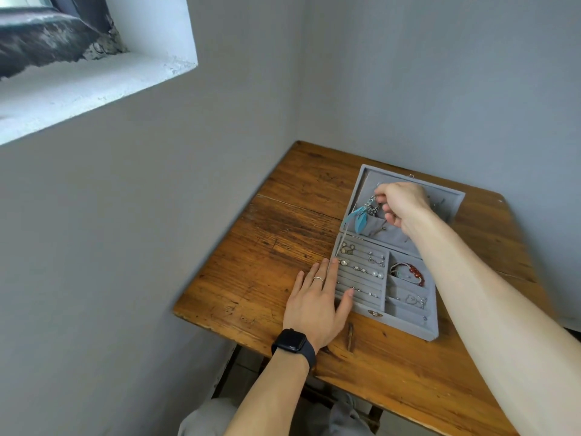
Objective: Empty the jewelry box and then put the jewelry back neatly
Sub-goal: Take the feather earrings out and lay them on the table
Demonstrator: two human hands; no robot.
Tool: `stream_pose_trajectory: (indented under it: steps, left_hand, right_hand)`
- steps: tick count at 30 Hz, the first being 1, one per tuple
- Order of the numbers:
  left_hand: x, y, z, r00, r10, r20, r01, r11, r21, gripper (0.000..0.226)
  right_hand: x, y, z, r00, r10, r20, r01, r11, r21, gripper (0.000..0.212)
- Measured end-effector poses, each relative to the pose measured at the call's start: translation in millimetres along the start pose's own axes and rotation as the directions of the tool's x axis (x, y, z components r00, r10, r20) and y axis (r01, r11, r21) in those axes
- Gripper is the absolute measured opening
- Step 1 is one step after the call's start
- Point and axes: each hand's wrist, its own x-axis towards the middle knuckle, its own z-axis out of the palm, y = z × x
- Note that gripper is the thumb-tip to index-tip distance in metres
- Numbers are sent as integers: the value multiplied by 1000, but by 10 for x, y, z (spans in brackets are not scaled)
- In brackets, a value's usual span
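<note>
Nearest to us, at the bottom of the frame, are our grey trousers [207,416]. Above them both forearms reach onto the wooden table [276,215].

Our left hand [317,297], with a black watch [294,343] on the wrist, lies flat with its fingers straight. The fingertips rest on the left rim of the jewelry box [405,325] and the thumb on its slotted rows. We judge it is there to keep the light box from sliding while the other hand pulls.

Our right hand [402,204] is right of centre, in front of the open lid [361,184]. Its thumb and forefinger pinch the metal top of a blue feather earring [360,217] and the other fingers are loosely curled. The earring hangs by the lid's pocket, with its long axis slanting from the pinch down toward the lower left. Its thin tip points at the tray's far left corner.

The box opens away from us, with the lid leaning back toward the wall. Pearl earrings [377,274] and a red bracelet [408,272] sit in the tray, so we judge emptying has barely begun.
</note>
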Motion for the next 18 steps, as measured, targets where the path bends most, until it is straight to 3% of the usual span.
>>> stream_pose_trajectory:
  steps: [5, 10, 16, 18]
  left_hand:
    - [2, 5, -12, 1000, -4, 0, 4, 1000, 7, 71]
    - [-9, -6, -22, 1000, -4, 21, 4, 1000, 0, 71]
    - [32, -49, -141, 998, -42, 42, 50, 979, -199, 65]
    - [142, -31, -227, 999, -45, -11, 41, 969, -242, 56]
  right_hand:
    - [-54, -111, -29, 999, -32, -6, 32, 987, 159, 4]
    - [-336, -82, -206, 982, -183, -53, 190, 961, 201, 6]
    - [-945, 725, -700, 959, -284, -14, 279, 928, 246, 6]
    - [-1088, 1034, -799, 953, -302, -12, 296, 925, 239, 7]
